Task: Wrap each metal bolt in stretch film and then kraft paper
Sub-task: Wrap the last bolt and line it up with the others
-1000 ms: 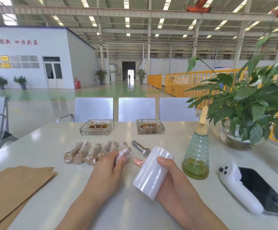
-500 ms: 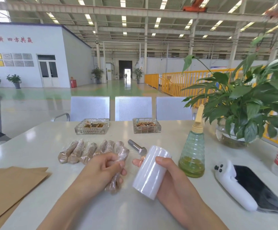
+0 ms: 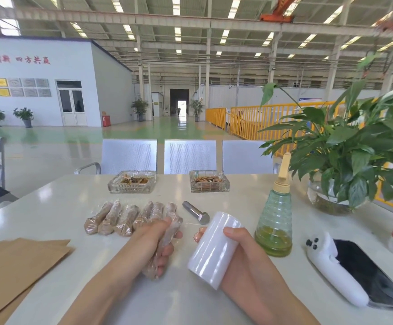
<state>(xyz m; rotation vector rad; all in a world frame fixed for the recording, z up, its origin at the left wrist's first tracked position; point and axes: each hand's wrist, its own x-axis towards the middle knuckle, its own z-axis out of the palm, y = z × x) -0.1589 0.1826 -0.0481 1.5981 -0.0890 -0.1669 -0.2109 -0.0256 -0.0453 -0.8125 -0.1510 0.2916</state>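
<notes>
Left hand (image 3: pixel 152 245): fingers curled round a film-wrapped bolt (image 3: pixel 165 245)
Right hand (image 3: pixel 242 252): clasps the white film roll (image 3: pixel 214 249) — beside that bolt
Wall lettering (image 3: pixel 32 59): red, "四方共赢" — rest blurred

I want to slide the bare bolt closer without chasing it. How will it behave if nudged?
The bare metal bolt lies on its side on the smooth, glossy table, so its round shank would probably roll, though the hex head should check it and swing it in an arc. Solid steel, it likely feels heavy for its size. It looks rigid and may slide easily.
</notes>
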